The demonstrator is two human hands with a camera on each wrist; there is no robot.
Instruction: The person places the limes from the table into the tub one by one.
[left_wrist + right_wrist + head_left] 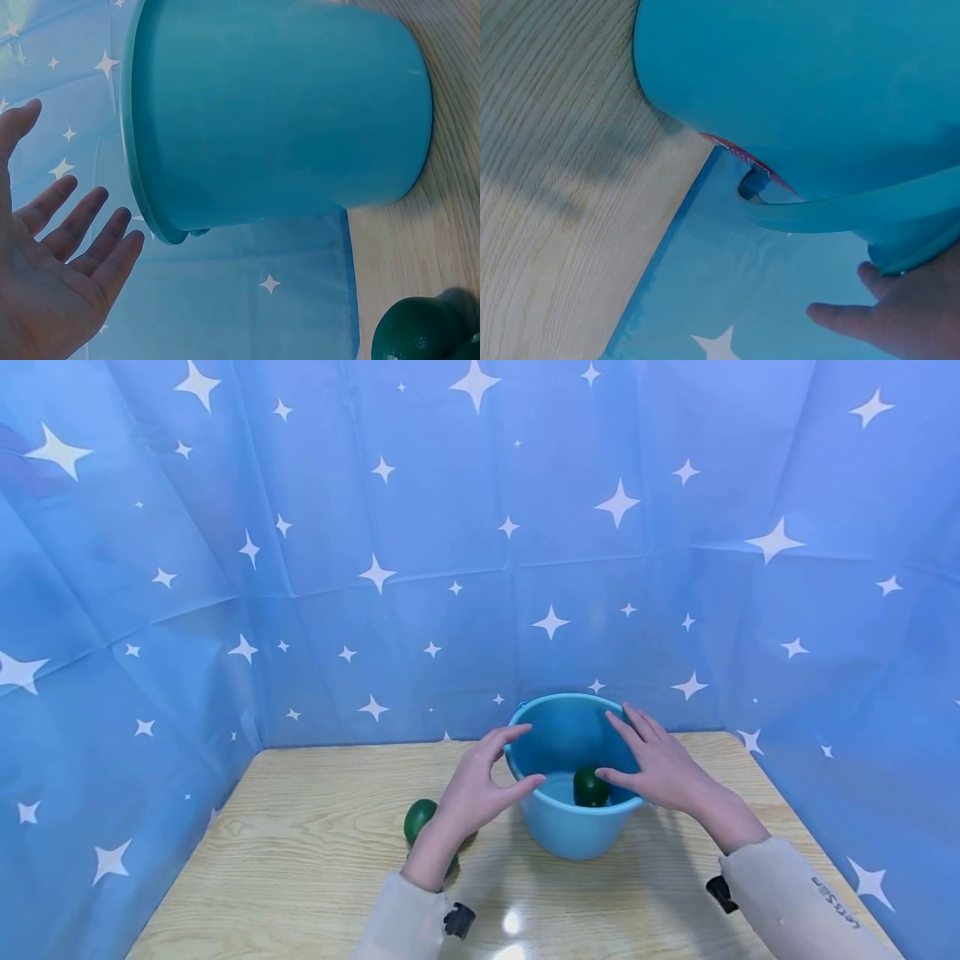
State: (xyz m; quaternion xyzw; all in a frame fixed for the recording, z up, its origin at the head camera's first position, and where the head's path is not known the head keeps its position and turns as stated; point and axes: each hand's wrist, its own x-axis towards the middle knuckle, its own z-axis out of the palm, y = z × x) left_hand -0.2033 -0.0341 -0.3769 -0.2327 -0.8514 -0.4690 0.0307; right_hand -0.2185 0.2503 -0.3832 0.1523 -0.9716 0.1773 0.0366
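Observation:
A light blue bucket (577, 831) stands upright on the table, with one dark green, rounded fruit (588, 787) inside at the bottom. My left hand (480, 785) is at the bucket's left rim, thumb and fingers spread apart, and holds nothing; the left wrist view shows its fingers apart from the rim. Over the right rim reaches my right hand (663, 768), fingers extended and its thumb overlapping the fruit in the head view. Another dark green fruit (418, 820) lies on the table beside my left wrist. More fruit there is partly hidden behind that wrist.
The wooden table (315, 852) ends at a blue curtain (420, 635) with white stars, which hangs behind it and at both sides. The bucket's blue handle (810, 216) hangs along its outside in the right wrist view.

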